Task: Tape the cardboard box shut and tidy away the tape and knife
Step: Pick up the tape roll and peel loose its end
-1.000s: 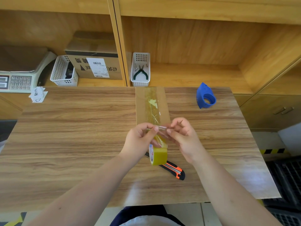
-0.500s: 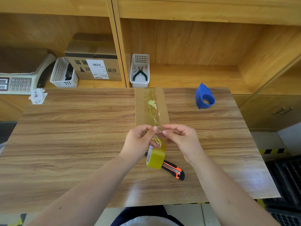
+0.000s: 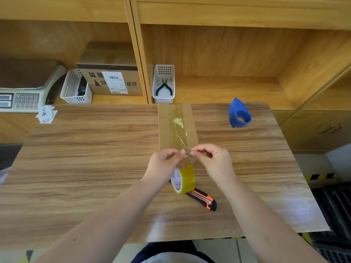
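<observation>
A narrow cardboard box lies flat on the wooden table, with clear tape along its top seam. At its near end my left hand and my right hand both pinch the free end of the tape strip, fingertips almost touching. The yellowish tape roll hangs below that strip, under my left hand. A black and orange utility knife lies on the table just behind the roll, partly hidden by it.
A blue tape dispenser stands at the table's far right. On the shelf behind are a white basket with pliers, another white basket, a labelled carton and a scale. Paper slips lie far left.
My hands have drawn closer together and risen slightly toward the box's near end. The roll now hangs a bit further right under the strip. Knife and box have not moved.
</observation>
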Demonstrator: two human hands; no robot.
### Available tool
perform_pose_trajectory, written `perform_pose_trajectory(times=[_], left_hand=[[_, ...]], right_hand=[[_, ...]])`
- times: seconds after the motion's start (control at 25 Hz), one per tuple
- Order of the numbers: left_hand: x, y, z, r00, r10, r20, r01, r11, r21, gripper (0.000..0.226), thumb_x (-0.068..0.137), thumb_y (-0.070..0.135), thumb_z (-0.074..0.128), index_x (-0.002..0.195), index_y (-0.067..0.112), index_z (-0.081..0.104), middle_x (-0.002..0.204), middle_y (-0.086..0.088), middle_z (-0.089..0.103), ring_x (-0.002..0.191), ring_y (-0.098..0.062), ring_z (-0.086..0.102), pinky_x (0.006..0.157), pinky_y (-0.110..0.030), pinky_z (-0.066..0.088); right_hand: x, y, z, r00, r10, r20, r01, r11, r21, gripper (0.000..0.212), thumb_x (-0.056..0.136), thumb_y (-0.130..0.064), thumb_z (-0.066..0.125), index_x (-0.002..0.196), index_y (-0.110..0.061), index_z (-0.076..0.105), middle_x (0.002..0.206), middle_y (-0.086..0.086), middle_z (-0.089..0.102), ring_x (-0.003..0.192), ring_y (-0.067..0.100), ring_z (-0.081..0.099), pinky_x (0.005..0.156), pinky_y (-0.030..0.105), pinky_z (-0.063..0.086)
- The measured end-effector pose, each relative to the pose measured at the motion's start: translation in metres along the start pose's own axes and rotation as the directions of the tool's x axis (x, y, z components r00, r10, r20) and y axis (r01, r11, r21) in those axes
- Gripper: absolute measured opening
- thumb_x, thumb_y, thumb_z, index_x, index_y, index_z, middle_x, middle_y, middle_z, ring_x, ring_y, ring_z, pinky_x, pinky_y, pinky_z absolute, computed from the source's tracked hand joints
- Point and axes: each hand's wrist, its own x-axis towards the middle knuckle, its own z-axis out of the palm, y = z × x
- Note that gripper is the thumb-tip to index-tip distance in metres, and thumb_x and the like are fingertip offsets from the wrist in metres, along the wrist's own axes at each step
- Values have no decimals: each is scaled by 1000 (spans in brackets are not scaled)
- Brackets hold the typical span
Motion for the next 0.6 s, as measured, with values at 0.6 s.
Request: perform_pose_trajectory(times=[0.6], left_hand=[[-1,-12,-20,965,161,209,-206,954,219,40,82,33,76,112,47,54,74,6,73,60,-6,54,60,-21,47]], right_hand=[[-5,2,4,997,-2,77,8,997,-77,26,78,-9,77,76,-34,72,85,-6,61,80,-11,54,76,6,37]])
